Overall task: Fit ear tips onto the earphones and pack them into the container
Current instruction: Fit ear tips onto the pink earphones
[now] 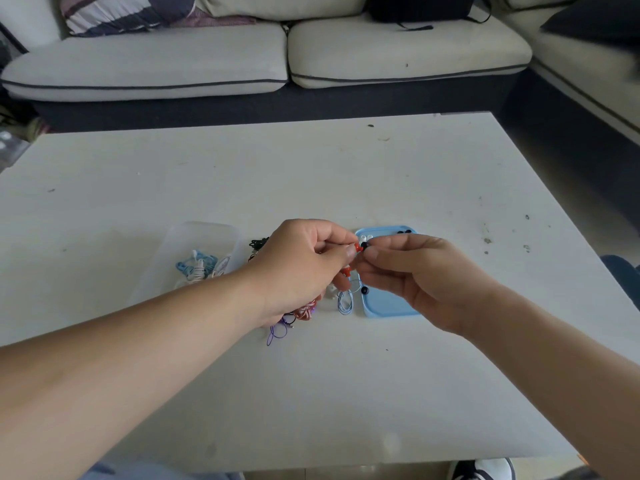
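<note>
Earphone (357, 248), red, is pinched in the left hand's (301, 268) curled fingertips, meeting the right hand (408, 268), which pinches what looks like a black tip (364, 244). To seat it well, I'd hold the bud steady, push the tip squarely over the nozzle, then twist until it sits evenly. Both forearms converge from six o'clock, hands lifted off the table (311, 168). The container (204, 230) lies at nine o'clock of the hands, and the blue lid (384, 303) with spare tips at three.
</note>
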